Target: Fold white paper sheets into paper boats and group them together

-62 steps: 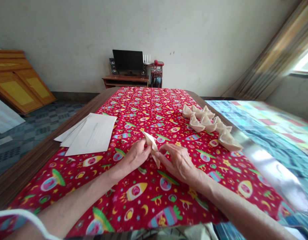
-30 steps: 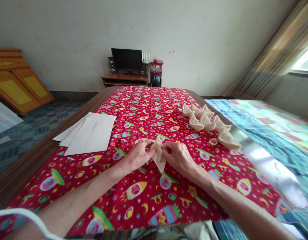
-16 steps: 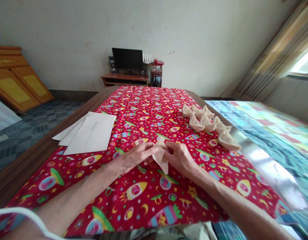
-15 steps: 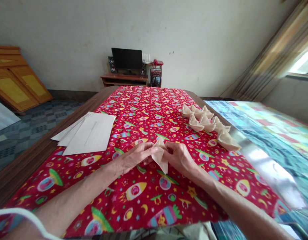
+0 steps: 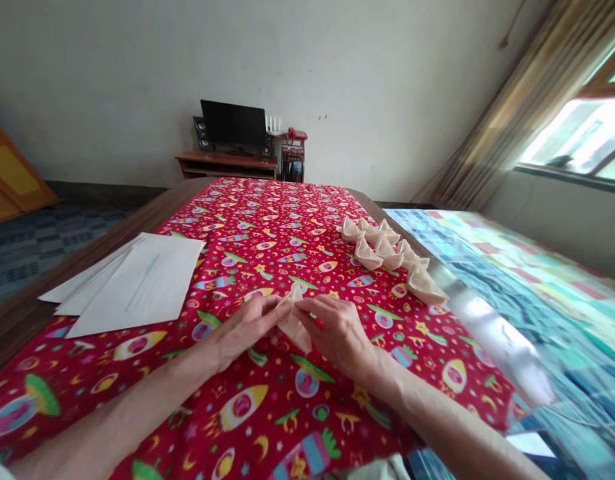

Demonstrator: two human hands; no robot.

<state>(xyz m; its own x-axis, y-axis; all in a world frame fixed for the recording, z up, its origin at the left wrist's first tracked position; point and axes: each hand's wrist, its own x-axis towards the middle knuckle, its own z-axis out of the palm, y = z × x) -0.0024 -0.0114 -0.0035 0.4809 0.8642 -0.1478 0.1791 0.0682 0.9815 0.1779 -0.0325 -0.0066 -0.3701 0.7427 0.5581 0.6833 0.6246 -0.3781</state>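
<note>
A cream-coloured folded paper boat (image 5: 296,330) is held between my two hands, just above the red patterned cloth (image 5: 267,233). My left hand (image 5: 250,327) grips its left side between thumb and fingers. From the right, my right hand (image 5: 337,327) pinches the upper part, its fingertips meeting near the middle. One point of the paper rises above the fingers and another hangs below them; the rest is covered by my fingers. Off to the right stand several similar folded paper boats (image 5: 386,251), grouped close together on the cloth.
A fanned stack of white paper sheets (image 5: 142,287) lies at the left on the wooden table (image 5: 152,210). To the right is a bed with a checked cover (image 5: 517,280). A monitor (image 5: 233,125) on a small desk (image 5: 227,164) stands by the far wall.
The view has turned to the right, showing more of the window. My right-hand fingers have moved from the paper's right side to over its top middle; both hands keep hold of it.
</note>
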